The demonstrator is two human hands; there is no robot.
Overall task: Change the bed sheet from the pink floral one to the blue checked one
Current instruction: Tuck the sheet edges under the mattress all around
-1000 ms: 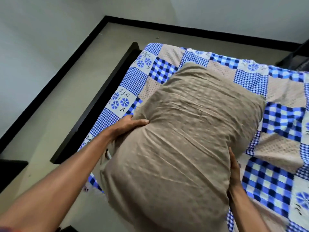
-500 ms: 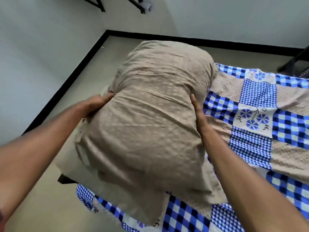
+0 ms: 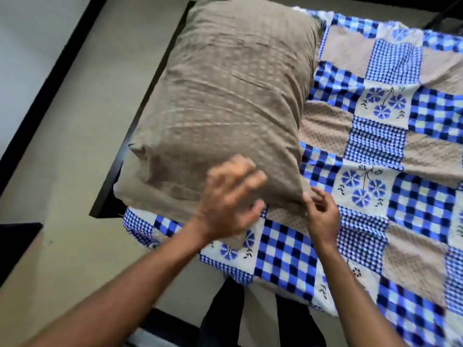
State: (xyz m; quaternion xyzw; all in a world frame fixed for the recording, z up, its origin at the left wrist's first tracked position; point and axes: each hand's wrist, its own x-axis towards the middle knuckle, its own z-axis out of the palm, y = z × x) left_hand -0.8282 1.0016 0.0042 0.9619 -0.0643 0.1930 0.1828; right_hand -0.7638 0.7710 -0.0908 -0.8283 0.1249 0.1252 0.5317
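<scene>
Lying on blue checked sheet (image 3: 288, 251), pillow (image 3: 225, 83) under released left hand (image 3: 230, 204), right hand (image 3: 323, 216) grip unclear

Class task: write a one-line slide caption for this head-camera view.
Tan pillow lying on the blue checked sheet, left hand and right hand at its near edge.

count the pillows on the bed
1: the tan pillow lies on the blue checked sheet along the left edge of the bed. The bed runs past the frame, so more could be hidden.
</scene>
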